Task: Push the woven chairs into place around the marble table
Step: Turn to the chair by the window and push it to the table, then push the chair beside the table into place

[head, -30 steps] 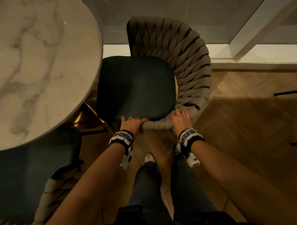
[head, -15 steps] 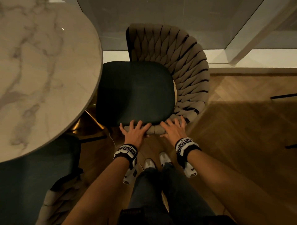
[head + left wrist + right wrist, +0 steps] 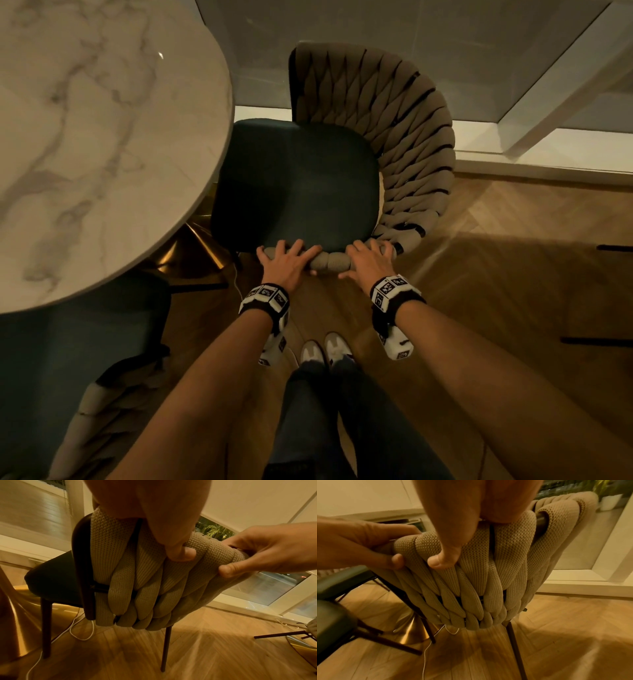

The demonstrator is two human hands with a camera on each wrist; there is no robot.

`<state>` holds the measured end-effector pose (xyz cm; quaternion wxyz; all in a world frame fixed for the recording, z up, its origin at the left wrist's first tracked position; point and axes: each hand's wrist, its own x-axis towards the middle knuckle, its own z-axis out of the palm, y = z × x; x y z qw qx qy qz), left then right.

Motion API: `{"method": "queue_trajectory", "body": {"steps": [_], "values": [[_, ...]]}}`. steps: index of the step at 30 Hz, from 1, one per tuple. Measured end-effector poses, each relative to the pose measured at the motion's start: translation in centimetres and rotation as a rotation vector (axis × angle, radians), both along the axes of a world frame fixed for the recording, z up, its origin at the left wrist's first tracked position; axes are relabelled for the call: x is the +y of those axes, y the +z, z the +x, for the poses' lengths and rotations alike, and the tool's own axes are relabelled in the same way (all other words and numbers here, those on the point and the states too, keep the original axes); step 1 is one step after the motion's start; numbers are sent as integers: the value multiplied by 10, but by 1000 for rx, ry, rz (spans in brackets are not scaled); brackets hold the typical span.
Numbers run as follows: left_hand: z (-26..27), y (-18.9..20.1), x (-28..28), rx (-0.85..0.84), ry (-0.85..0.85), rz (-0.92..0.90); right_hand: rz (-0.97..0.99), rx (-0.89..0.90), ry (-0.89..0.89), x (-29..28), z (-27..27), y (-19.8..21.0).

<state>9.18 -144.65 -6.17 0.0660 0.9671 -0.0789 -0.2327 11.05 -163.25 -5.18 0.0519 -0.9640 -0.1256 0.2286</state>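
The woven chair [image 3: 394, 137], with a beige braided back and a dark teal seat, stands beside the round marble table [image 3: 102, 137], its seat edge against the tabletop's rim. Both hands hold the near end of the braided backrest. My left hand [image 3: 286, 262] lies over the top roll with its thumb pressed against the weave [image 3: 128, 568]. A short way to its right, my right hand [image 3: 368, 263] grips the same roll, fingers over the top and thumb underneath [image 3: 488, 568]. A second woven chair [image 3: 68, 377] sits at the lower left, its seat partly under the table.
The table's gold pedestal base [image 3: 185, 257] stands close to the chair's legs. A white cable [image 3: 82, 632] trails on the wooden floor beneath the chair. A window sill [image 3: 548, 154] runs behind it. Dark thin furniture legs [image 3: 613, 246] show at the right.
Half a second ago both hands were spread on the backrest; now the fingers close over the roll again, thumbs underneath. My feet have come together behind the chair.
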Motion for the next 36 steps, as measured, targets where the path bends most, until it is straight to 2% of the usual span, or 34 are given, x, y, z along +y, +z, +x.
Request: {"method": "queue_trajectory", "body": {"steps": [6, 9, 13, 19, 23, 27, 33, 36], "values": [[-13, 0, 2, 3, 1, -4, -8, -16, 5, -1, -14, -1], [-24, 3, 3, -54, 99, -103, 40, -76, 14, 9, -16, 7], [-71, 3, 22, -175, 323, -161, 140, -164, 264, 52, -25, 22], [-184, 12, 101, -221, 770, -46, 262, -45, 584, 147, -52, 37], [-278, 32, 167, -261, 1108, 92, 304, -2, 821, 220, -99, 43], [-364, 34, 217, -255, 1350, 139, 309, 16, 983, 284, -154, 43], [-450, 20, 266, -170, 1449, 117, 250, 28, 1090, 365, -214, 27], [-479, 12, 291, -148, 1356, 97, 136, 59, 1093, 398, -228, 11]]}}
